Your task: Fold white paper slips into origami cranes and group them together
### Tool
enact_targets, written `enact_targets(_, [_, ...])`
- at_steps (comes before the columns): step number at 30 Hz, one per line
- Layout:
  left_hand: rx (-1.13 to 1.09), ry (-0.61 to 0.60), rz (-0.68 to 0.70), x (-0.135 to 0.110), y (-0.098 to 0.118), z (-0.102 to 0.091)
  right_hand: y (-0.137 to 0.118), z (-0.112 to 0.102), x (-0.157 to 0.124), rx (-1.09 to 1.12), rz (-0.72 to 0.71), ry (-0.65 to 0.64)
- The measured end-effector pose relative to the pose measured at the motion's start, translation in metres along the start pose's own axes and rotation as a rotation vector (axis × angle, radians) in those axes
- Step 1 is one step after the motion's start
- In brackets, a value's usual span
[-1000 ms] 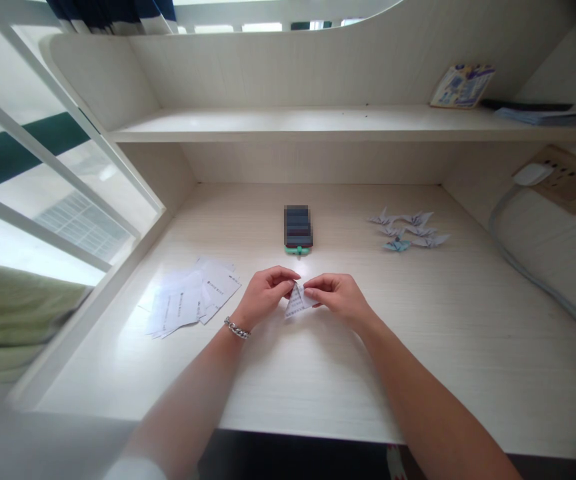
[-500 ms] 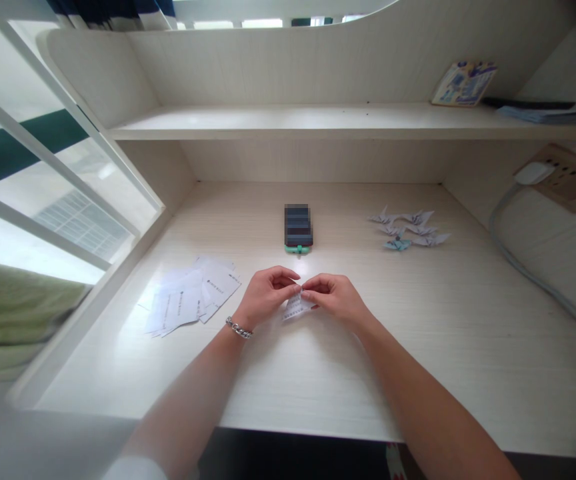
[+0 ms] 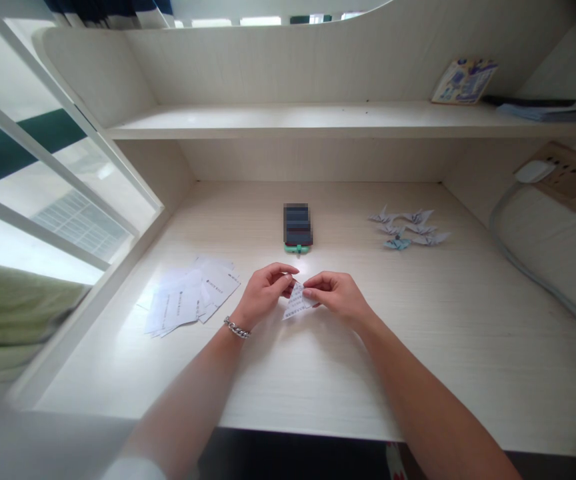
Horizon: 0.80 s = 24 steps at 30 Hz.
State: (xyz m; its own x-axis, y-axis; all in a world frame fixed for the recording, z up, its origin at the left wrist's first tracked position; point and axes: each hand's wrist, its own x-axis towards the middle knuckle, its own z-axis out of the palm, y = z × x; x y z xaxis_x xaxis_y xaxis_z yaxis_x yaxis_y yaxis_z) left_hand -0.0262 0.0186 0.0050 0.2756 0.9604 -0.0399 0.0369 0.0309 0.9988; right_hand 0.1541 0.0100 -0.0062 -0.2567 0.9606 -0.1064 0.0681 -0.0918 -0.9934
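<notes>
Between my hands, just above the desk, is a small folded piece of printed paper (image 3: 297, 304), roughly triangular with its point up. My right hand (image 3: 339, 293) pinches its right side between thumb and fingers. My left hand (image 3: 267, 291), with a chain bracelet at the wrist, has thumb and fingers closed at the paper's upper left edge; the exact contact is partly hidden. Several folded paper cranes (image 3: 421, 229) sit to the right, one of them blue (image 3: 397, 244). Loose printed paper sheets (image 3: 175, 303) lie overlapping at the left.
A dark phone-like device (image 3: 297, 225) with a green lower end lies beyond my hands. A shelf (image 3: 268, 120) runs across the back, holding a small colourful box (image 3: 464, 81). At the right, a grey cable (image 3: 518, 260) hangs from a wall socket (image 3: 575, 177). A barred window is at the left.
My left thumb and fingers have shifted slightly left and away from the right fingertips. More of the folded paper's upper part now shows between the hands.
</notes>
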Motion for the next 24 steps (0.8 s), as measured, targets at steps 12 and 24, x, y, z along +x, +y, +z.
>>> enact_targets(12, [0.066,0.066,0.036,-0.0012,-0.0021,0.0008,0.0012,0.0003,0.0011,0.004,0.01,-0.017])
enact_targets(24, [0.141,0.009,0.03,-0.0007,-0.0012,-0.0028,0.0009,-0.0044,0.0012,-0.015,-0.01,-0.012])
